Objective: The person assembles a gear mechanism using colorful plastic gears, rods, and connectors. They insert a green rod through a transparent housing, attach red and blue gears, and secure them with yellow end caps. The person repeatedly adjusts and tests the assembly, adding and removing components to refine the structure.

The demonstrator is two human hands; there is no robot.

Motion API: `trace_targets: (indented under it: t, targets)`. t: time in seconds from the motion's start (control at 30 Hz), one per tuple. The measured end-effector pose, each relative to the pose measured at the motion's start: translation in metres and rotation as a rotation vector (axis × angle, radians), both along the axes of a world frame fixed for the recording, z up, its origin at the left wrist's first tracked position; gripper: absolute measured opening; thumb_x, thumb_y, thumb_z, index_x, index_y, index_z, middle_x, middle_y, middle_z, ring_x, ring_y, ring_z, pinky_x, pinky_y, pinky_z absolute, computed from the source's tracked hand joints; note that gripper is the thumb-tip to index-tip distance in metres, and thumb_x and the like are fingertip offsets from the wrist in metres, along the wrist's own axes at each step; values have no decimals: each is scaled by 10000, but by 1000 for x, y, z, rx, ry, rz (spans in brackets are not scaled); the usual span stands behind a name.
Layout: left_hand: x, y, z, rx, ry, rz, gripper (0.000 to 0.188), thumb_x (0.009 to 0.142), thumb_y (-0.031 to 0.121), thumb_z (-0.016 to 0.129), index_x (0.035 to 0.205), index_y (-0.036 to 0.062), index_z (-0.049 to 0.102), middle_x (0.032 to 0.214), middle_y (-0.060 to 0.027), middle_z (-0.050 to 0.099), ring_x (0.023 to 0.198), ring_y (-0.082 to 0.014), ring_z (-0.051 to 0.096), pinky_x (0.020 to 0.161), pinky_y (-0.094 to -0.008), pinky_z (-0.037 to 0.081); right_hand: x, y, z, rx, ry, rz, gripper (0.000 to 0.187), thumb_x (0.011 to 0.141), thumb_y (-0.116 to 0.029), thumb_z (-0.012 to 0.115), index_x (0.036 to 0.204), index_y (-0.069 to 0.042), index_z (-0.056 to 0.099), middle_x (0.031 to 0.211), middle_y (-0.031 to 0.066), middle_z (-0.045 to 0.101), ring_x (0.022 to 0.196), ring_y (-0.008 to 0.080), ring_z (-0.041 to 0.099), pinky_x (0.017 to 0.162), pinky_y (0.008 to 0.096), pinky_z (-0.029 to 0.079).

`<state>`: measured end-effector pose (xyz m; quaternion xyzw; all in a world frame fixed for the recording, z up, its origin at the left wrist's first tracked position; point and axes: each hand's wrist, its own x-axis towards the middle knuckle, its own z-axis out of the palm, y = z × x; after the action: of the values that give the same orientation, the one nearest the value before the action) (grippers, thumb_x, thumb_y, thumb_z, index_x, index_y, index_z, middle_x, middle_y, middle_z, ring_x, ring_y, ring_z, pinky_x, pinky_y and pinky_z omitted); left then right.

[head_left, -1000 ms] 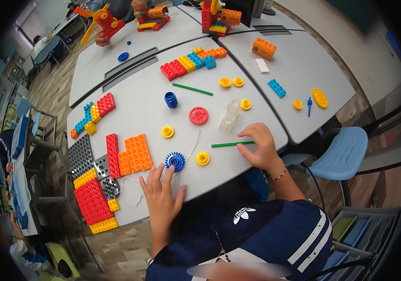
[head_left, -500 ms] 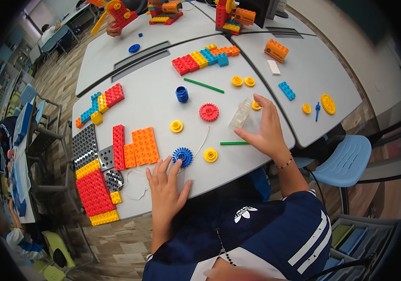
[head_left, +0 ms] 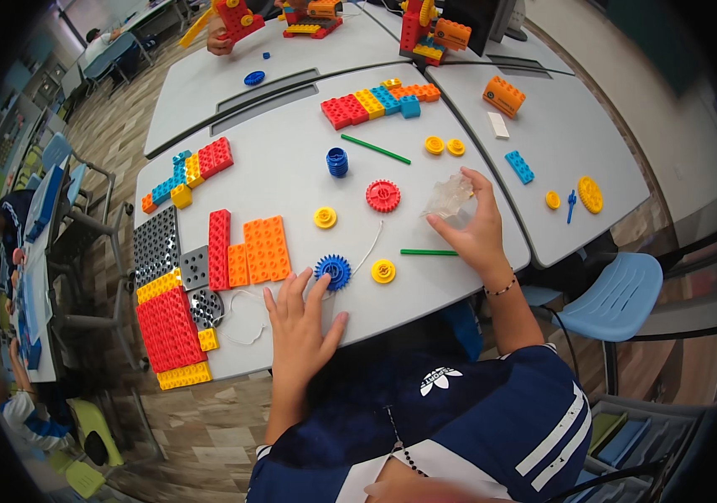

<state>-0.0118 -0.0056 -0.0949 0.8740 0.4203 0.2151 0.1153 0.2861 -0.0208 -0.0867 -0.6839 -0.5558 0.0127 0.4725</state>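
Observation:
Between the thumb and fingers of my right hand is a clear, see-through plastic block, held at its right side above the table. Part of it is hidden by the fingers. My left hand lies open at the table's near edge, fingers spread, with the index fingertip at the rim of a blue gear. Beside that gear are a yellow hub and a white string. A green rod reaches toward my right hand. Farther off sit a red gear and a ribbed blue cylinder.
Rows of joined bricks lie at the back. Red, orange and dark grey plates cover the left side. An orange block and a yellow gear rest on the right table. Across the table, another person's hand holds a red build.
The clear block has turned in my right hand and now shows a different side. My left hand stays nearly where it was. The whole view has shifted slightly.

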Motion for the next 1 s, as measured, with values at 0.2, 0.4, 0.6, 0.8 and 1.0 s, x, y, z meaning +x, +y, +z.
trace_targets:
  t: [0.2, 0.4, 0.6, 0.8, 1.0]
  targets:
    - [-15, 7, 7, -78, -261, 37, 535, 757, 186, 669, 1245, 68, 485, 1269, -121, 477, 1251, -320, 384, 1081, -531, 188, 1, 0, 18, 175, 228, 104, 784, 692, -184, 796, 1318, -39, 347, 1179, 146, 526, 1144, 231, 509, 982, 340, 410]
    - [-24, 41, 49, -257, -661, -162, 616, 735, 138, 680, 1279, -1, 429, 1239, -166, 498, 1232, -280, 434, 1051, -383, 307, -14, 17, 67, 35, 518, 595, 786, 694, -163, 793, 1320, -50, 332, 1215, 148, 526, 1170, 228, 499, 1002, 337, 398]
    - [27, 62, 73, -343, -630, -354, 843, 697, 216, 765, 1372, -1, 308, 1338, -160, 395, 1243, -275, 427, 1059, -403, 311, -53, 58, 80, -249, 753, 1046, 752, 707, -135, 790, 1311, -62, 347, 1211, 108, 518, 1162, 191, 494, 990, 334, 398]
    - [35, 67, 53, -444, -762, -374, 845, 708, 189, 777, 1384, 13, 301, 1297, -169, 418, 1173, -248, 491, 995, -370, 395, -59, 66, 65, -349, 640, 1086, 819, 645, -199, 822, 1320, -88, 372, 1221, 57, 484, 1183, 167, 459, 989, 318, 377]
    - [21, 75, 49, -696, -1071, -279, 760, 770, 304, 684, 1360, -9, 321, 1311, -172, 424, 1197, -290, 486, 1051, -389, 350, -20, 79, 64, -296, 210, 827, 619, 746, -291, 729, 1271, -80, 478, 1255, 82, 523, 1120, 206, 514, 952, 340, 412]
